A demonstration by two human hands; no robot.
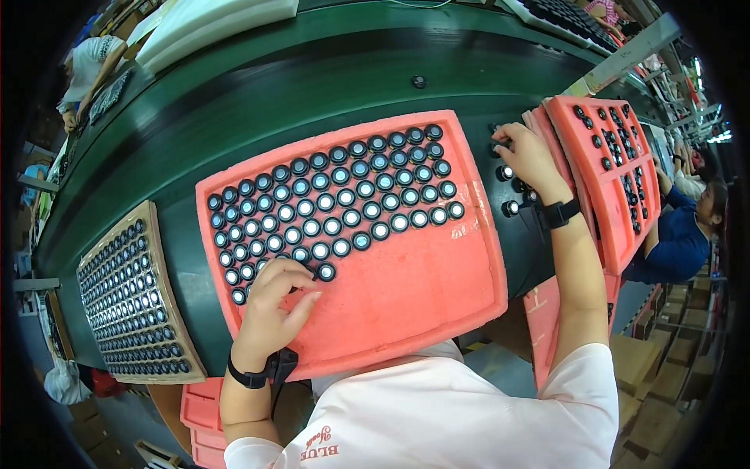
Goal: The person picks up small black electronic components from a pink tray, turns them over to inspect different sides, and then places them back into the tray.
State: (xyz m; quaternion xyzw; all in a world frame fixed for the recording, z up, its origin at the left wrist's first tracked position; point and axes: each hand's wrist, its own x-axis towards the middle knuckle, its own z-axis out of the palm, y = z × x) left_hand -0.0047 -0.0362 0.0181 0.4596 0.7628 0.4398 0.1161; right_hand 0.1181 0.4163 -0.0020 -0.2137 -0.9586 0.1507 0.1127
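Where left fingers (pixel 293 283) touch, round black caps (pixel 326 272) show pale centres.

Wearing a pale pink short-sleeved shirt (pixel 469 414) with small red lettering low on the chest. Wearing a black band on each wrist: one on the left wrist (pixel 248 380), with a black device and a thin cable hanging beside it, another on the right wrist (pixel 562 212). Leaving both forearms bare.
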